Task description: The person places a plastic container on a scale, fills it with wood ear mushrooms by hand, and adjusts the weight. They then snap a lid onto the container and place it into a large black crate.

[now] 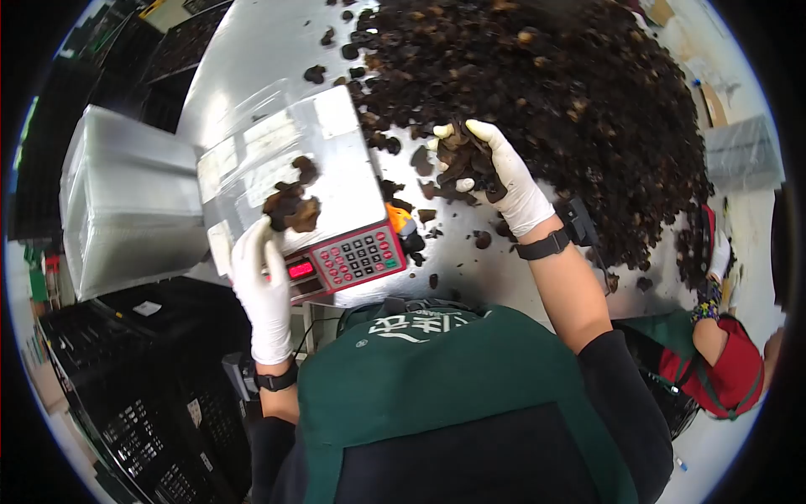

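My left hand (262,286), in a white glove, holds a few dark dried pieces (290,208) over the steel pan of a digital scale (336,151). The scale's keypad (361,256) and red display face me. My right hand (508,181), also in a white glove, is closed on a handful of the same dark dried pieces (462,160) at the near edge of a big heap (554,92) on the metal table (252,59). Both wrists carry black bands.
Loose dark bits lie scattered on the table around the scale. A stack of clear plastic bags (126,193) sits at left, black crates (126,395) below it. Another person in red with a gloved hand (718,336) works at right. A small orange object (400,220) lies beside the scale.
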Action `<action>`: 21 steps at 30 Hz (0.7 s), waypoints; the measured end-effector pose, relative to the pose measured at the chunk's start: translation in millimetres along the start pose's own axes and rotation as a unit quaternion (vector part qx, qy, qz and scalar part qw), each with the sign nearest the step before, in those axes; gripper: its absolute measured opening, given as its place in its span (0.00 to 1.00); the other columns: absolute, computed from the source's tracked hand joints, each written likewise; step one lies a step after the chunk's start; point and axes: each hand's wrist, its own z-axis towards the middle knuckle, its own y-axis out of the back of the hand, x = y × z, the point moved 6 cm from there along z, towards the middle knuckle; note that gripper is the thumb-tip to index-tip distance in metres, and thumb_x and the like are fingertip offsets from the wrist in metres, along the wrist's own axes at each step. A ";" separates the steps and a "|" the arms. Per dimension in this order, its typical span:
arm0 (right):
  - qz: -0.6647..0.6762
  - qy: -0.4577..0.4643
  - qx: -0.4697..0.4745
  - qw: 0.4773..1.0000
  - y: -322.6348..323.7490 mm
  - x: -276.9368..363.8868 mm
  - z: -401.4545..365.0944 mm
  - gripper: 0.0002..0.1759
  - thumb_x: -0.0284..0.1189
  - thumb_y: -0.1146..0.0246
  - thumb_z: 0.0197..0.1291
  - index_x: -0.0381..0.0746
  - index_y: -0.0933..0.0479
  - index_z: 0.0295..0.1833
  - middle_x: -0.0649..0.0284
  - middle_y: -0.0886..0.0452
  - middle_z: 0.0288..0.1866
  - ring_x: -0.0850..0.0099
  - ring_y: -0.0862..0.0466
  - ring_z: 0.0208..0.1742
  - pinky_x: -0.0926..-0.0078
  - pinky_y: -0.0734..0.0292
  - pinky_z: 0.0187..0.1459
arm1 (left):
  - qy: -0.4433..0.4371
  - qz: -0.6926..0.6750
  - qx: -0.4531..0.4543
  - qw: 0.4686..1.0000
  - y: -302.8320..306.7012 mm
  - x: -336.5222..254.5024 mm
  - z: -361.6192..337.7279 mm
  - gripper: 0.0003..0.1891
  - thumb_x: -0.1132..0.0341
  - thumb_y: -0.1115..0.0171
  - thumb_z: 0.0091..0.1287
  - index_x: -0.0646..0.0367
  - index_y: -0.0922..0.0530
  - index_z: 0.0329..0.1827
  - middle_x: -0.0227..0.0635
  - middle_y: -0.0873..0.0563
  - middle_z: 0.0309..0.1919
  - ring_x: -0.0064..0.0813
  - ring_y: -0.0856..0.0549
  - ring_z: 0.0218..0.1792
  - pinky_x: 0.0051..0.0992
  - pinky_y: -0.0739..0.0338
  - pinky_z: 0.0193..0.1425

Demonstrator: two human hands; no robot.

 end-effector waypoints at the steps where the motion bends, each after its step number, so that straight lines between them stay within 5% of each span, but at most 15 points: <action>1: -0.014 -0.002 0.031 0.999 -21.9 1.8 5.4 0.25 0.47 0.46 0.73 0.38 0.17 0.57 0.63 0.13 0.46 0.77 0.17 0.38 0.84 0.28 0.24 | 0.009 -0.001 0.003 1.000 0.5 -2.7 -0.2 0.17 0.79 0.38 0.68 0.61 0.18 0.59 0.42 0.15 0.52 0.40 0.17 0.57 0.35 0.26 0.66; 4: -0.169 0.044 0.064 0.983 -97.6 10.6 19.2 0.20 0.43 0.39 0.69 0.37 0.15 0.50 0.67 0.13 0.41 0.79 0.16 0.41 0.83 0.23 0.34 | 0.018 0.007 -0.019 1.000 2.5 -11.1 -0.2 0.23 0.78 0.35 0.66 0.61 0.23 0.65 0.45 0.18 0.58 0.44 0.19 0.61 0.38 0.28 0.68; 7: -0.356 0.146 0.167 0.908 -161.5 -2.4 45.1 0.19 0.41 0.34 0.64 0.36 0.15 0.50 0.64 0.12 0.39 0.77 0.15 0.42 0.80 0.21 0.39 | 0.034 0.001 -0.002 0.999 0.7 -9.2 -1.0 0.32 0.78 0.35 0.64 0.62 0.32 0.73 0.49 0.23 0.66 0.48 0.25 0.69 0.41 0.34 0.75; 11: -0.621 0.403 0.195 0.644 -202.9 -44.4 50.6 0.33 0.47 0.32 0.60 0.34 0.22 0.62 0.40 0.23 0.63 0.52 0.23 0.65 0.58 0.20 0.59 | 0.024 -0.042 -0.017 0.999 -0.4 -14.5 3.4 0.39 0.82 0.36 0.61 0.66 0.39 0.77 0.53 0.31 0.72 0.49 0.31 0.74 0.40 0.40 0.78; 15: -0.689 0.399 0.109 0.596 -206.2 -56.0 30.1 0.35 0.46 0.31 0.58 0.36 0.27 0.66 0.42 0.28 0.68 0.49 0.27 0.68 0.57 0.19 0.58 | 0.016 -0.071 -0.010 0.997 -6.1 -7.1 -0.2 0.41 0.83 0.39 0.63 0.65 0.45 0.81 0.51 0.36 0.77 0.45 0.34 0.77 0.40 0.44 0.81; 17: -0.615 0.443 0.096 0.645 -188.9 -35.7 8.3 0.32 0.43 0.31 0.58 0.37 0.25 0.63 0.46 0.26 0.65 0.52 0.24 0.63 0.57 0.20 0.57 | 0.023 -0.060 0.006 0.998 -8.9 -0.9 -3.5 0.39 0.81 0.40 0.66 0.65 0.46 0.81 0.50 0.36 0.77 0.45 0.34 0.77 0.41 0.44 0.81; 21: -0.645 0.459 -0.120 0.599 -68.6 1.8 -24.5 0.30 0.39 0.30 0.54 0.39 0.22 0.62 0.47 0.22 0.60 0.50 0.22 0.61 0.54 0.26 0.62 | 0.001 -0.007 0.011 1.000 -6.1 -3.3 -4.8 0.37 0.80 0.40 0.67 0.65 0.43 0.80 0.50 0.33 0.76 0.47 0.34 0.76 0.43 0.45 0.81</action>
